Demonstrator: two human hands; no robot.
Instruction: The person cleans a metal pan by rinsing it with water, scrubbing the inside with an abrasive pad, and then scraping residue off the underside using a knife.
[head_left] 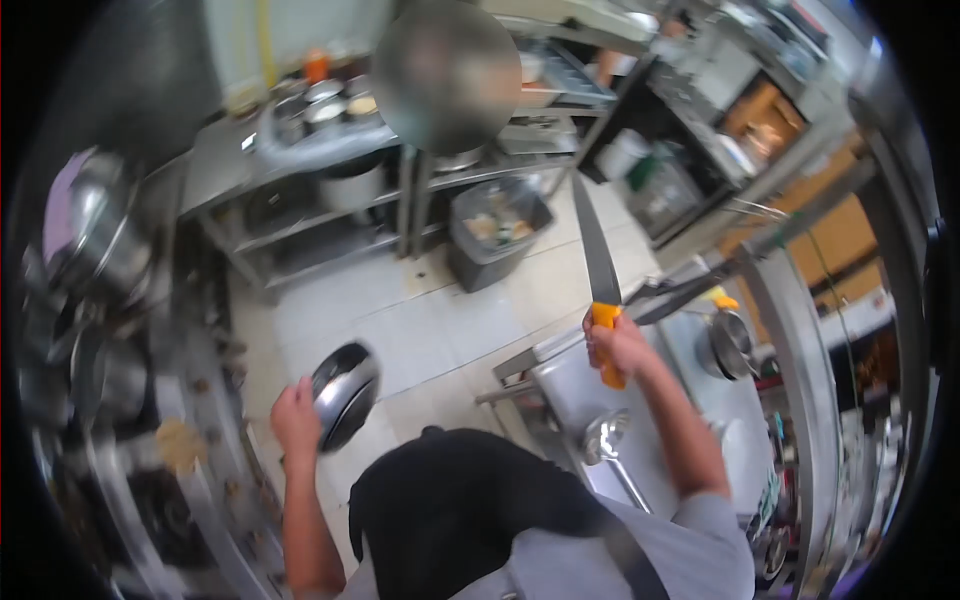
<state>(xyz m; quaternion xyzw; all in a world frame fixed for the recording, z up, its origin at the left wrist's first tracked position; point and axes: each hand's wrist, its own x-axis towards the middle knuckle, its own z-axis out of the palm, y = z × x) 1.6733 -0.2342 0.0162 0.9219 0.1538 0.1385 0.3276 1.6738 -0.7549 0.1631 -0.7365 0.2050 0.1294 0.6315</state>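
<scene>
My left hand (296,418) is closed on the rim of a shiny metal bowl (343,392), tilted on its side above the floor. My right hand (620,346) is wrapped round the orange handle of a large kitchen knife (598,250). Its long blade points up and away from me. Below that hand, a metal ladle (606,438) lies on the steel counter (563,385) at my right. Motion blurs the picture somewhat.
A grey bin (478,262) with scraps stands on the tiled floor ahead. Beyond it is a steel table (215,165) with containers. Pots (110,375) and a stove line the left. Metal bowls (728,345) and a steel post (790,320) stand at right.
</scene>
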